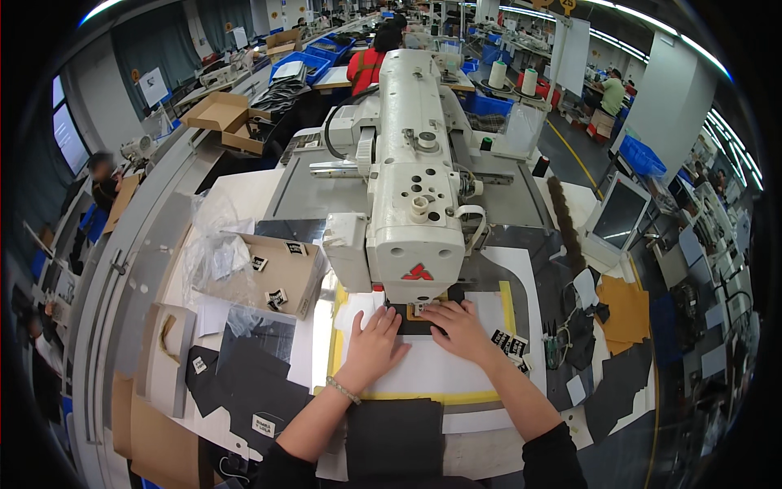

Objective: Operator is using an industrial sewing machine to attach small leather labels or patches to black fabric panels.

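Head view is showing one piece partway along, judging by how things are lying. A small label (420, 310) is sitting on a dark cloth (417, 328), beneath the front of the sewing machine (411, 163); placing is apparently nearing its end, while any stitching is staying too small to tell. The left hand (376, 338) is lying flat at the cloth's left side, fingers slightly spread. The right hand (456, 328) is bending its fingertips down beside the label; whether they are pinching it, I cannot tell. More labels are lying loose: some in the cardboard box (281, 269) at left, a cluster of labels (509, 343) at right. A dark cloth piece (395, 440) is lying nearest the person, so further pieces are probably remaining.
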`<action>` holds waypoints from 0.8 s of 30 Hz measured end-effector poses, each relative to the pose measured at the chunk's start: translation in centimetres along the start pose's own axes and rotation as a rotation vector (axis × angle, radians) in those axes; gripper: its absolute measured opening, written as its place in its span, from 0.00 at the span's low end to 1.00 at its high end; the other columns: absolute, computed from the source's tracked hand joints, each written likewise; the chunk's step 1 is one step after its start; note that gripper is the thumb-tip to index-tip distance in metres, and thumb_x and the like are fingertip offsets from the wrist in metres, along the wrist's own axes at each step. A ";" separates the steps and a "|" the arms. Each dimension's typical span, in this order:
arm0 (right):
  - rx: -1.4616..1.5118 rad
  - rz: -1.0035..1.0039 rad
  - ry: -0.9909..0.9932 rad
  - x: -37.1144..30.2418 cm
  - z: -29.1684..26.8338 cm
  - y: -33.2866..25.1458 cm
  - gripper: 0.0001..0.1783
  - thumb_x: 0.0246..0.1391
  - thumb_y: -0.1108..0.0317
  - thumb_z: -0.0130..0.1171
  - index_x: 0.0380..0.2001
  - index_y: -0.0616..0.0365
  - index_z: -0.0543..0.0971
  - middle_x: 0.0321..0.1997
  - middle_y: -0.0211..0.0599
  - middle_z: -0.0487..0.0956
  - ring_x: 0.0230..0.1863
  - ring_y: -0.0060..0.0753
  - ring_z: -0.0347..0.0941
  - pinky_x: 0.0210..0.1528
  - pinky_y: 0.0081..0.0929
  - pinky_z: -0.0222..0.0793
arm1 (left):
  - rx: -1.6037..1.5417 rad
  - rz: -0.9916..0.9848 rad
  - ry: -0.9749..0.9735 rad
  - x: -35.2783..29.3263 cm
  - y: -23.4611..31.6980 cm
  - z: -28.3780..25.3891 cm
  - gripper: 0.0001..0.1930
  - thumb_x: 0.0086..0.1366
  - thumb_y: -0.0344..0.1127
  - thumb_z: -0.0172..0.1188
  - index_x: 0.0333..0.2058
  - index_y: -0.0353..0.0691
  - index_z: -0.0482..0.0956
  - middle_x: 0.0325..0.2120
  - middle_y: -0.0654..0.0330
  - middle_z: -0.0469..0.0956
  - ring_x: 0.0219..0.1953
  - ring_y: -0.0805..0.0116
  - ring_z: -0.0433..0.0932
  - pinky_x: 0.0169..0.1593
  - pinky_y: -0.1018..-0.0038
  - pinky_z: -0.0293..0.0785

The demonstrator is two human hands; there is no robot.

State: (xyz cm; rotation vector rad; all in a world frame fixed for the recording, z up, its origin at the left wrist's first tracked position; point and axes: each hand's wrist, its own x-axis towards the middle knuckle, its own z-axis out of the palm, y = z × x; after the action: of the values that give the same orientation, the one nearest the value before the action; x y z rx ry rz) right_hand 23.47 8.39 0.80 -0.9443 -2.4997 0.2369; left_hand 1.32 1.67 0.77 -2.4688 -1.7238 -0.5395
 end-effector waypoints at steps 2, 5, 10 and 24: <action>0.007 -0.004 0.049 0.3 0.3 0.4 0.19 0.51 0.66 0.60 0.48 0.46 0.78 0.52 0.26 0.78 0.52 0.31 0.69 0.54 0.38 0.55 | -0.035 -0.011 0.000 0.2 -0.3 0.1 0.28 0.61 0.52 0.57 0.52 0.37 0.75 0.55 0.57 0.73 0.62 0.60 0.66 0.65 0.51 0.50; 0.008 -0.001 0.047 0.9 0.2 0.8 0.18 0.51 0.66 0.60 0.47 0.48 0.79 0.48 0.29 0.79 0.52 0.32 0.70 0.55 0.40 0.55 | 0.019 -0.009 0.015 0.6 -0.5 0.4 0.28 0.61 0.52 0.57 0.53 0.37 0.75 0.55 0.58 0.73 0.63 0.60 0.65 0.65 0.51 0.50; -0.025 0.014 -0.003 1.4 0.2 1.7 0.17 0.51 0.65 0.58 0.47 0.50 0.79 0.52 0.27 0.78 0.55 0.29 0.69 0.54 0.40 0.56 | -0.007 -0.006 -0.031 1.2 -1.0 0.2 0.27 0.62 0.52 0.56 0.53 0.37 0.75 0.55 0.58 0.74 0.63 0.60 0.64 0.65 0.51 0.50; -0.223 -0.017 0.086 0.7 -0.6 -0.8 0.18 0.49 0.68 0.59 0.46 0.55 0.78 0.49 0.30 0.80 0.49 0.30 0.71 0.52 0.36 0.58 | -0.005 -0.004 -0.082 1.2 -1.3 -0.1 0.28 0.62 0.52 0.56 0.53 0.36 0.75 0.55 0.55 0.74 0.63 0.60 0.65 0.66 0.51 0.50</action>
State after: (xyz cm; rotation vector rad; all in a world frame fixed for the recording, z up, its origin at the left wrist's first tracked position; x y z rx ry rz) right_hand 22.88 8.28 1.85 -0.9961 -2.4890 -0.0884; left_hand 0.51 3.20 1.10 -2.5251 -1.7589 -0.4486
